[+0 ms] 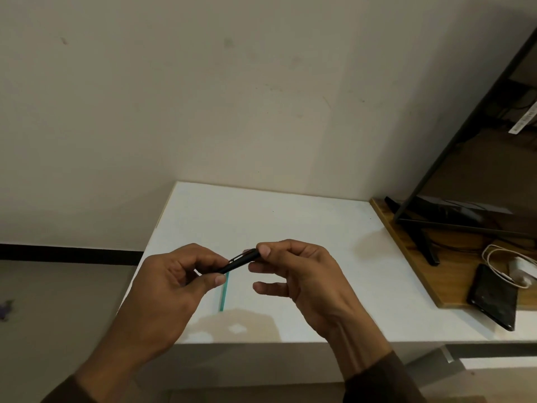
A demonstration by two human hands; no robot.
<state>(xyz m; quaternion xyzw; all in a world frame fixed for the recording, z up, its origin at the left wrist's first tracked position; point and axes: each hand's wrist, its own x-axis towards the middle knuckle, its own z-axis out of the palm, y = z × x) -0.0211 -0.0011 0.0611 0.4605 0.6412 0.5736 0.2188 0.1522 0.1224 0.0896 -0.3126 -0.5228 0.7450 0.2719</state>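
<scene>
Two grips pinch one black pen point(242, 261): your left hand point(174, 282) its low end, your right hand point(302, 274) its top, above the table's point(319, 228) front edge. Twist too hard and a small part could drop and roll off.

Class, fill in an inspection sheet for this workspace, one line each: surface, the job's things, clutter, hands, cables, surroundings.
Surface: white table, set against the wall, shadowed near its front edge.
Job's things: black pen held in the air over the table; thin teal stick lying flat on the table below it.
Clutter: black phone on the wooden board, reaching past its front edge.
Hands: left hand pinches the pen's lower end; right hand pinches its upper end.
Cables: white cable looped beside a white charger on the board.
Surroundings: plain wall; black stand on the board at right.
</scene>
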